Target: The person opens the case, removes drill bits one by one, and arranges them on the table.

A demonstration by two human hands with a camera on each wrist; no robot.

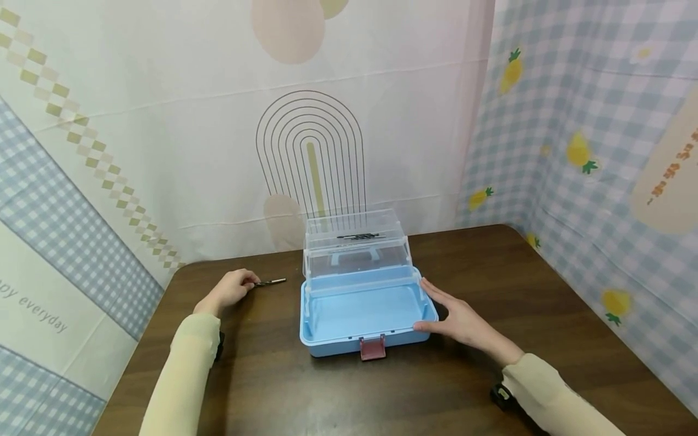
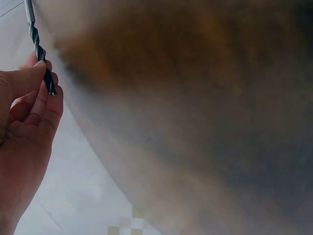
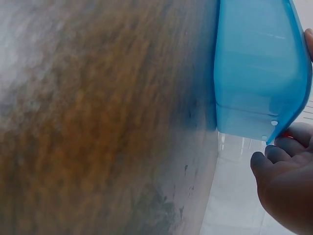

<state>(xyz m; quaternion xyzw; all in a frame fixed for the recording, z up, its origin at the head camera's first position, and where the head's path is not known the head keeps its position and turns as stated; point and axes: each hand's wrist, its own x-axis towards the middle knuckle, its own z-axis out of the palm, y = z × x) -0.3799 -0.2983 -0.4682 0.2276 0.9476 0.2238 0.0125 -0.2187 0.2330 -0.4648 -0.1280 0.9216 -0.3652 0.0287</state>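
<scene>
My left hand (image 1: 231, 287) is at the left of the table, with thumb and fingers pinching a dark spiral drill bit (image 1: 271, 282). In the left wrist view the drill bit (image 2: 34, 36) shows its fluted tip between the fingers and its plain shank pointing up. A light blue plastic toolbox (image 1: 357, 348) stands open at the middle, its tray-like bottom bare. My right hand (image 1: 460, 320) grips its right end, thumb on the front corner and fingers along the side rim. The right wrist view shows fingertips (image 3: 264, 159) right at the toolbox (image 3: 264, 68) corner.
Clear plastic trays (image 1: 357, 245) stand raised behind the toolbox bottom, with several dark drill bits (image 1: 360, 236) in the upper one. A dark red latch (image 1: 373, 349) hangs at the front. Patterned cloth (image 1: 218, 151) closes off the back of the brown table (image 1: 349, 406).
</scene>
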